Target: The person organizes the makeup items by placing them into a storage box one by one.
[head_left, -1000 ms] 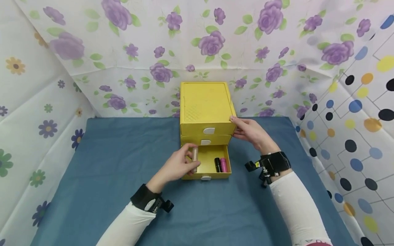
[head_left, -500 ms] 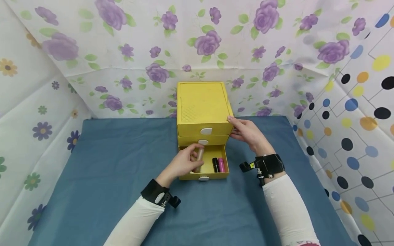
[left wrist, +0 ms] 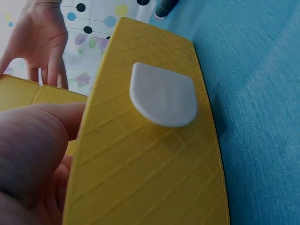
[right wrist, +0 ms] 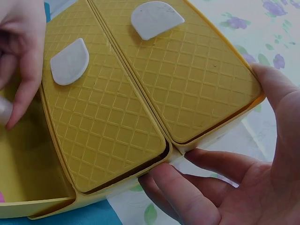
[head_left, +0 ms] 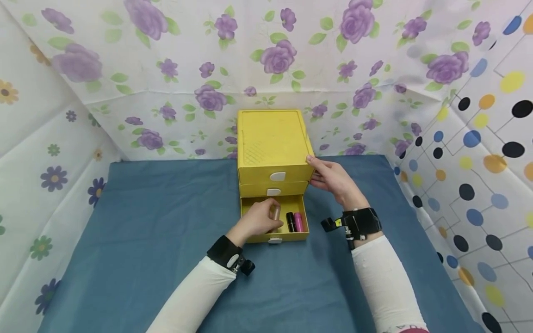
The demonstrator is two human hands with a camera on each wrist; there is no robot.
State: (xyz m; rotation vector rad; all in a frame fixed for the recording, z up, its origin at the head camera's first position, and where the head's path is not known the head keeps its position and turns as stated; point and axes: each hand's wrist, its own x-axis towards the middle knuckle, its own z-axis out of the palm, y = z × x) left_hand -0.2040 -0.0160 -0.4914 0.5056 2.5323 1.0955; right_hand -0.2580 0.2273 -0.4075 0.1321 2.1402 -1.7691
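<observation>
A yellow drawer cabinet [head_left: 272, 138] stands at the back of the table, its bottom drawer [head_left: 296, 236] pulled out. My left hand [head_left: 260, 218] is over the left half of that drawer, pinching a small pale tube [head_left: 276, 212] held upright between thumb and fingers. The hand hides part of the tube. Inside the drawer, to the right, lie a black lipstick-like tube [head_left: 290, 222] and a pink one [head_left: 298, 222] side by side. My right hand [head_left: 335, 180] rests on the cabinet's front right corner, thumb at the top edge and fingertips against the side wall [right wrist: 129, 185].
The two upper drawers are pushed in, each with a white tab handle [right wrist: 157, 19]. Blue cloth [head_left: 166, 222] covers the table. Floral sheeting [head_left: 166, 69] hangs right behind the cabinet, and dotted sheeting [head_left: 479, 185] borders the right side.
My left hand has moved right and lower into the open drawer, carrying the pale tube nearer the black and pink ones. The right hand stays at the cabinet corner.
</observation>
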